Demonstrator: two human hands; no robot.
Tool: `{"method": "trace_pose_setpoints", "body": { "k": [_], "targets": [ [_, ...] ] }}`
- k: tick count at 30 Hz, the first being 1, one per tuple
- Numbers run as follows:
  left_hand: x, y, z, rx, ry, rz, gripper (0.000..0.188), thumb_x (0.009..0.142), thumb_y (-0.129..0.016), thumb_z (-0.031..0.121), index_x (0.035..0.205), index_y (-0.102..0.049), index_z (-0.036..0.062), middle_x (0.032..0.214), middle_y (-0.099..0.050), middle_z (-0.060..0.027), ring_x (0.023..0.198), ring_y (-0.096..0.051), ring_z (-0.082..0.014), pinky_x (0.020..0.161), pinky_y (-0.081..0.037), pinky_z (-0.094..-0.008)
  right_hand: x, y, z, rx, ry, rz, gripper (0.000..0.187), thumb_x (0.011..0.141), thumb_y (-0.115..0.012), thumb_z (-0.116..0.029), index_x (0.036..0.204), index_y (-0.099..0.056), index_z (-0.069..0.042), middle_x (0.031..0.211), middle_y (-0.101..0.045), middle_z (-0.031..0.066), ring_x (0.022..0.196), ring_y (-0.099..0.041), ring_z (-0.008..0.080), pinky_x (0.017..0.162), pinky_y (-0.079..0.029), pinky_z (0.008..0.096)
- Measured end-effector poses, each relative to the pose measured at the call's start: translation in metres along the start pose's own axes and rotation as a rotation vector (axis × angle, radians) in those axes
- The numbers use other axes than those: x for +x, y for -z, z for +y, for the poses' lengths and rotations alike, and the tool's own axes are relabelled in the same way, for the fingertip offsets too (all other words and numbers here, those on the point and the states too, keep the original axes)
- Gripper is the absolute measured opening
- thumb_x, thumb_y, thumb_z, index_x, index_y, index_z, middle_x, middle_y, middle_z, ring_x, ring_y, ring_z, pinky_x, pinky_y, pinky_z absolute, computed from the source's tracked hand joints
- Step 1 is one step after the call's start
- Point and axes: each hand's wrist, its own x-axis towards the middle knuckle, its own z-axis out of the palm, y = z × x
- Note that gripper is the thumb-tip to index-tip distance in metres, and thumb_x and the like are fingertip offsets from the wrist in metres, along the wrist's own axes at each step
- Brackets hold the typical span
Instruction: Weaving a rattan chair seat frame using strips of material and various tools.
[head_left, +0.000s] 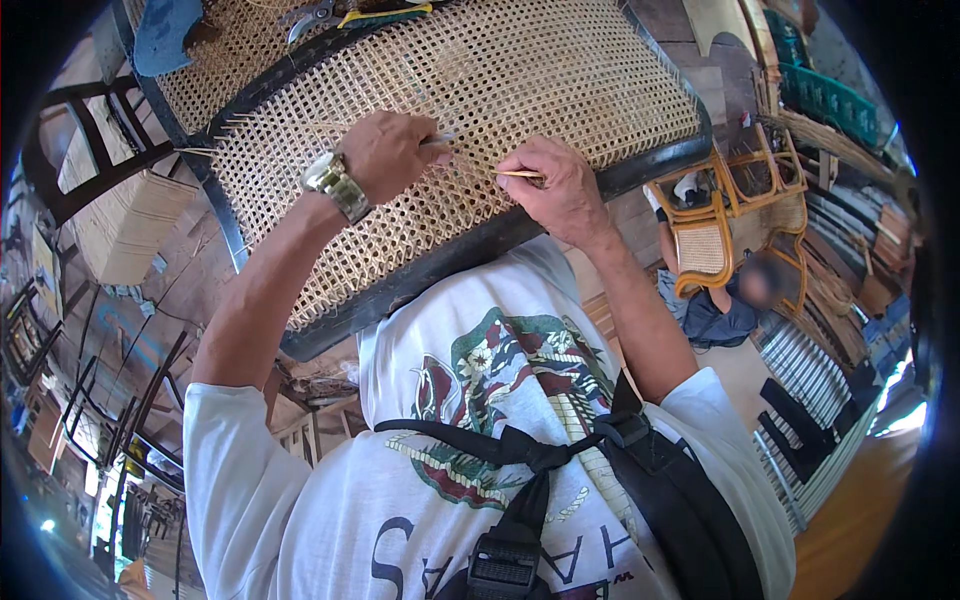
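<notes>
A woven cane panel [560, 75] in a black frame [440, 262] lies across in front of me, its near edge by my shirt. My left hand [392, 155], with a metal watch at the wrist, is closed over the middle of the weave. Between its thumb and fingers a small greyish thing shows, too little of it to name. To its right, my right hand [556, 188] is closed around a thin tan cane strip [518, 174], whose end points left toward the other hand. Loose strands lie on the weave between the hands.
Pruning shears [318, 18] and a blue piece of material [168, 38] rest at the far left. Dark chair frames [100, 150] and a tan block [135, 220] stand left. At right, a person [722, 312] works beside an orange-brown cane chair [702, 245]; a green crate [828, 103] stands beyond.
</notes>
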Motion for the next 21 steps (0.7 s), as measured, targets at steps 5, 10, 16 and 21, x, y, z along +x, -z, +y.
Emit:
{"method": "trace_pose_setpoints", "body": {
  "k": [5, 10, 16, 21],
  "targets": [
    [-0.009, 0.007, -0.027, 0.027, 0.045, 0.022, 0.031, 0.099, -0.062, 0.039, 0.086, -0.067, 0.0115, 0.067, -0.061, -0.0009, 0.055, -0.053, -0.0137, 0.052, -0.045, -0.0310, -0.006, 0.001, 0.002, -0.098, 0.088, 0.045, 0.012, 0.080, -0.077, -0.015, 0.090, -0.074, -0.010, 0.082, -0.065, 0.0027, 0.082, -0.062, 0.0226, 0.077, -0.048, 0.0365],
    [-0.031, 0.053, -0.123, 0.140, 0.071, 0.198, 0.041, 0.092, -0.070, 0.042, 0.078, -0.060, 0.0051, 0.064, -0.058, -0.0109, 0.058, -0.059, -0.0273, 0.056, -0.043, -0.0432, -0.012, 0.008, -0.002, -0.124, 0.168, -0.005, 0.024, 0.081, -0.078, -0.029, 0.103, -0.077, -0.018, 0.086, -0.062, 0.0006, 0.083, -0.060, 0.0225, 0.079, -0.048, 0.0365],
    [-0.026, 0.052, -0.139, 0.235, -0.023, 0.224, 0.044, 0.089, -0.072, 0.043, 0.077, -0.056, 0.0034, 0.067, -0.060, -0.0136, 0.063, -0.061, -0.0315, 0.060, -0.044, -0.0451, -0.020, 0.014, 0.004, 0.206, 0.209, 0.169, 0.028, 0.084, -0.079, -0.019, 0.110, -0.073, -0.010, 0.093, -0.064, 0.0033, 0.086, -0.060, 0.0186, 0.078, -0.049, 0.0356],
    [-0.118, 0.128, -0.250, 0.478, 0.449, 0.272, 0.039, 0.089, -0.071, 0.042, 0.107, -0.072, 0.0081, 0.092, -0.068, -0.0162, 0.088, -0.070, -0.0329, 0.075, -0.053, -0.0440, -0.092, 0.034, 0.080, 0.308, -0.525, 0.664, 0.032, 0.092, -0.074, -0.033, 0.099, -0.069, -0.002, 0.093, -0.067, 0.0090, 0.090, -0.063, 0.0167, 0.079, -0.052, 0.0355]
  ]
}}
